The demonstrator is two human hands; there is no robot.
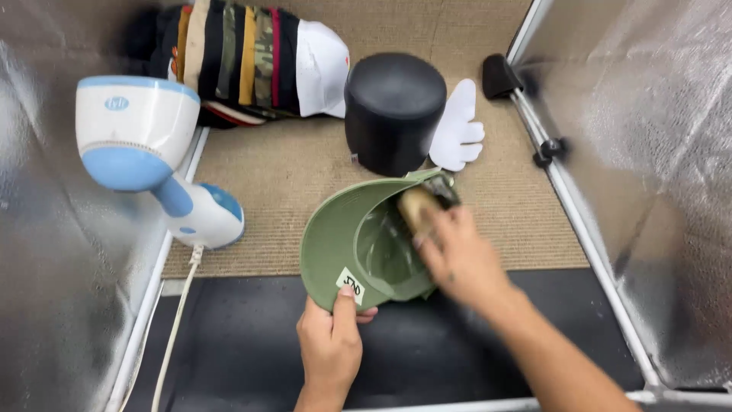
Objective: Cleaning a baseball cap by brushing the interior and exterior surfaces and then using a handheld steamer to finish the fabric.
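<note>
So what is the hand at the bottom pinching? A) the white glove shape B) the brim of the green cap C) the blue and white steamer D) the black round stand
B: the left hand grips the green cap by its brim, thumb on a small white sticker.

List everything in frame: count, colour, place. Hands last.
Cap: 1, olive green, upside down at centre, white sticker on the brim.
Brush: 1, tan, blurred, inside the cap.
Steamer: 1, white and blue, at left, with a white cord running down.
Stacked caps: a row, count unclear, mixed colours including camo and white, top centre.
Cap form: 1, black, rounded, behind the cap.
Glove shape: 1, white, right of the cap form.
Mat: 1, tan, woven, under the items.
Foil panels: silver, left and right sides.
Left hand: grip on the cap's brim.
Right hand: grip on the brush.
</note>
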